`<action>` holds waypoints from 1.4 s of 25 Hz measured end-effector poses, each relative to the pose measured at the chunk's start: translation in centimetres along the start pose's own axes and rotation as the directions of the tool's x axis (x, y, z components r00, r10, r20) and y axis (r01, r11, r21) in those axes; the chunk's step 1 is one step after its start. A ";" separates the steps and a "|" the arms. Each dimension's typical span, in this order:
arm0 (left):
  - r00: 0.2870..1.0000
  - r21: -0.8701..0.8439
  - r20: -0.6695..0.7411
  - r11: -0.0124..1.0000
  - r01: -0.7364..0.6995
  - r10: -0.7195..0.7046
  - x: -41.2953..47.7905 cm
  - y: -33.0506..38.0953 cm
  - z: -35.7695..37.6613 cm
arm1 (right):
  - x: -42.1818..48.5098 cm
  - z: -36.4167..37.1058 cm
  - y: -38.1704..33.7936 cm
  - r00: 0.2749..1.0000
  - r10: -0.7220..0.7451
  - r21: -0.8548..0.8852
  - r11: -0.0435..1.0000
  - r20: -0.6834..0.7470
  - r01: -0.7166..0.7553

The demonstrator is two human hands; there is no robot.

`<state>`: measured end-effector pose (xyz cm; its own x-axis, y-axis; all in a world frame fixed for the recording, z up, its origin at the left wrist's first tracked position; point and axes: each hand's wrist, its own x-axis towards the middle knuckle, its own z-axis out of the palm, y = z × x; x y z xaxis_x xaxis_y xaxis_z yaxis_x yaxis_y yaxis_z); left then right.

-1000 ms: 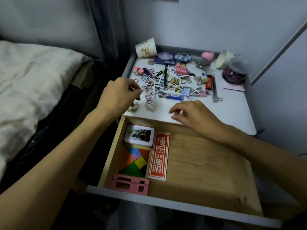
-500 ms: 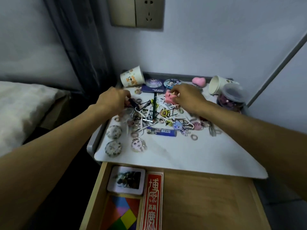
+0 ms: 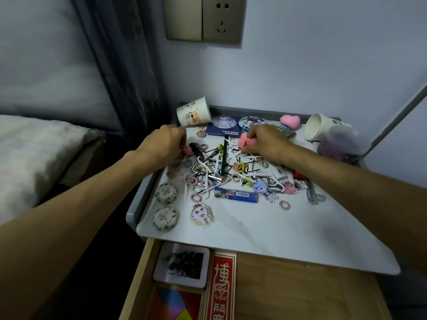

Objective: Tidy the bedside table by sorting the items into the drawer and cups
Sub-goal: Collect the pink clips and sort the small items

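The right hand pinches a pink block at the back of the table; the left hand curls round a small pink piece. Better to lift both straight up, clear of the tangled hairpins, towards the open drawer.

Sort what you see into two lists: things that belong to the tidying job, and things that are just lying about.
Part of the job: left hand; right hand, fingers pinching a pink block; tipped paper cup; white cup; open drawer; lighter; pencil.

Just lying about: wall socket; curtain; bed.
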<state>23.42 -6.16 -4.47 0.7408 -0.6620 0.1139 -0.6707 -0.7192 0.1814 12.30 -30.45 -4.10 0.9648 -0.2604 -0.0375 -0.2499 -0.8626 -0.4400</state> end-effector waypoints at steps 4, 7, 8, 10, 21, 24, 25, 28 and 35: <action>0.996 -0.117 -0.067 0.992 0.055 -0.063 -0.9 0.4 -1.1 | -0.4 -0.2 -0.2 0.998 0.010 0.068 0.998 -0.056 -0.006; 0.996 -0.165 -0.076 0.985 0.041 -0.054 -1.2 1.4 -2.4 | -0.9 -0.7 -0.4 0.989 0.004 0.155 0.988 -0.147 0.020; 0.997 -0.176 -0.049 0.983 0.048 -0.057 -1.3 1.8 -2.8 | -1.3 -0.9 -0.5 0.987 -0.002 0.157 0.987 -0.161 0.027; 0.997 -0.200 0.019 0.977 0.076 -0.073 -1.5 2.6 -3.4 | -2.1 -1.1 -0.7 0.985 0.002 0.178 0.984 -0.173 0.030; 0.956 -0.860 0.254 0.418 0.292 -0.145 -12.6 11.1 -6.0 | -17.6 -2.1 -4.1 0.998 -0.023 0.752 0.659 0.064 -0.033; 0.913 -0.905 0.397 0.125 0.406 -0.091 -16.4 12.9 -5.0 | -21.2 -2.0 -4.9 0.983 -0.157 0.681 0.730 0.097 0.049; 0.903 -0.899 0.422 0.095 0.428 -0.077 -17.3 13.3 -4.7 | -22.1 -1.9 -5.0 0.974 -0.191 0.651 0.756 0.121 0.067; 0.895 -0.881 0.445 0.160 0.444 -0.035 -18.9 14.1 -4.0 | -23.3 -1.1 -5.0 0.979 -0.163 0.635 0.771 0.119 0.051; 0.878 -0.870 0.478 0.150 0.470 0.023 -18.8 15.1 -3.4 | -22.9 1.0 -5.2 1.000 -0.027 0.524 0.852 -0.006 0.026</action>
<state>-0.54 -3.89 -0.58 0.6170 -0.6985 -0.3626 0.2802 -0.2355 0.9306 -8.44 -19.56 -1.88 0.9708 -0.2392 -0.0201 -0.1442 -0.5142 -0.8455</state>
